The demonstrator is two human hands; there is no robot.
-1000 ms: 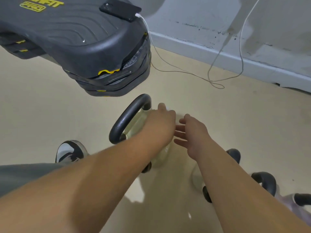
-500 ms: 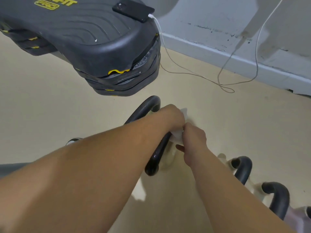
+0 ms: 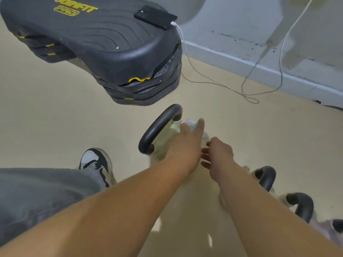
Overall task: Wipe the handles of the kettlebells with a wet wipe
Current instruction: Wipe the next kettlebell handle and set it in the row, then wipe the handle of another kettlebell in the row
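1. beige smooth floor (image 3: 46,127) fills most of the view, and it meets a pale grey wall (image 3: 241,21) with a scuffed baseboard (image 3: 259,70) on the far right.
2. big kettlebell (image 3: 168,135) stands on this floor in the middle of the scene. its body is pale and its thick black handle (image 3: 155,128) arches up on the left side of it.
3. wet wipe (image 3: 191,125) is a small white bunch just right of the far end of the handle, on the far side of the kettlebell body.
4. left hand (image 3: 185,143) lies over the top of the kettlebell, and the wipe shows between its fingers, so it seems to hold the wipe. the picture is blurred here and the grip is not sharp.
5. right hand (image 3: 219,154) is just beside the left one, on its right. its fingers (image 3: 204,151) are loose and a little spread, and they hold nothing.
6. two smaller kettlebells, one (image 3: 265,178) and another (image 3: 302,206), stand at the near right with their black handles up. a third handle (image 3: 336,224) is cut by the right edge.
7. white and black shoe (image 3: 96,164) and a grey trouser leg (image 3: 37,197) are at the near left.
8. black step platform (image 3: 92,43) with yellow lettering lies at the far left, stacked on risers.
9. dark phone (image 3: 155,16) rests on the platform, and a white cable (image 3: 213,83) runs from it across the floor and up the wall.
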